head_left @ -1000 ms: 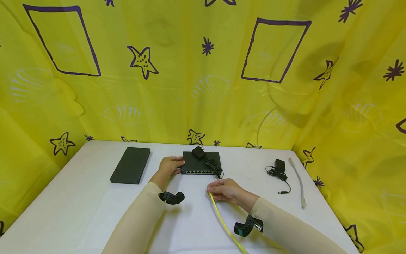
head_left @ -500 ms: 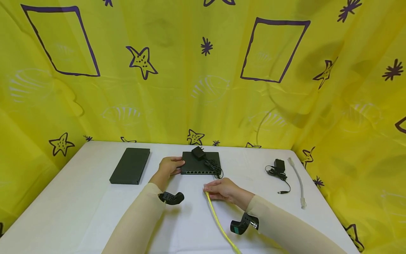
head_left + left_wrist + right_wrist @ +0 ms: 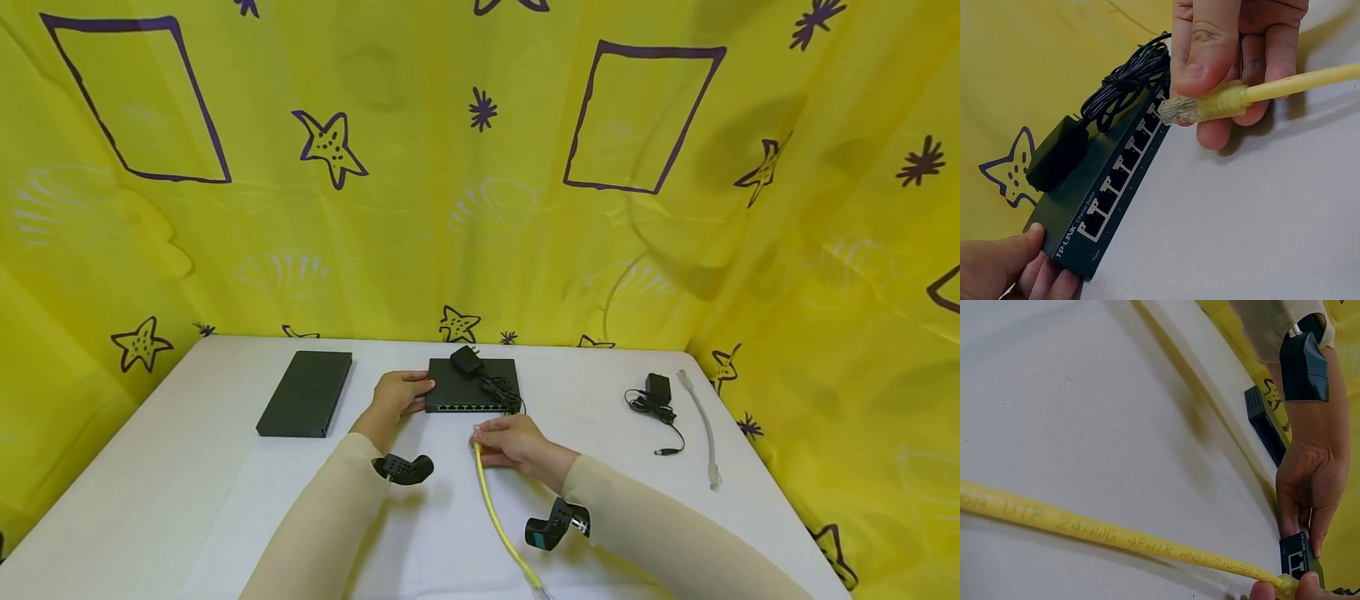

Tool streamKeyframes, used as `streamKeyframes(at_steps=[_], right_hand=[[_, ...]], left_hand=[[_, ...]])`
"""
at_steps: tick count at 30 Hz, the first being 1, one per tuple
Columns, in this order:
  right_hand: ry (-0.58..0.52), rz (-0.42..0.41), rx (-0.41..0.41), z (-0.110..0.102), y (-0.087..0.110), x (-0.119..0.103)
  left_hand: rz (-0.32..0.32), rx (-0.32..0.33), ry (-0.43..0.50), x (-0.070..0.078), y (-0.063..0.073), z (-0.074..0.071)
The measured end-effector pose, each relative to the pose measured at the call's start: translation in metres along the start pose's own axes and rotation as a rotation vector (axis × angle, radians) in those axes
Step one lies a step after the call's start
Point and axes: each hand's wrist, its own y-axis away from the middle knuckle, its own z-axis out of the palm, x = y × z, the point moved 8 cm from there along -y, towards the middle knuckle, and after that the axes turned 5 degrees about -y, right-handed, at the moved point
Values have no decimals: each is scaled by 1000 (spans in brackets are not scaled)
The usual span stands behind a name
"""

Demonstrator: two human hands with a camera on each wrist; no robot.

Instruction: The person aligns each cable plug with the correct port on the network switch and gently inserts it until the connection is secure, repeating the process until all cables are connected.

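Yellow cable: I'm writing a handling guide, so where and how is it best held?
Probably at the yellow boot, coming from the right and pinching it between thumb and fingers, as the right hand does. The boot is thicker than the cord, and this grip leaves the clear plug tip bare, pointing towards the Ethernet switch, while the cord trails to the near side.

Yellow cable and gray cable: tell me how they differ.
The yellow cable is bright yellow; the gray cable is pale gray. The right hand pinches the yellow cable near one end; the gray cable lies untouched on the table. Both end in clear plugs.
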Motion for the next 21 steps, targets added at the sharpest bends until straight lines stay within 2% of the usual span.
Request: streamKeyframes(at_steps=[5,13,21], right_hand=[[9,4,14,2,1,-2],[-36,64,44,4,-4,-2],[-49,-7,106,7,-10,-6]], left_hand=[[3,2,-3,1,1,0],[12,-7,-1,2,2,0],[-8,-1,-7,0,-1,-1]])
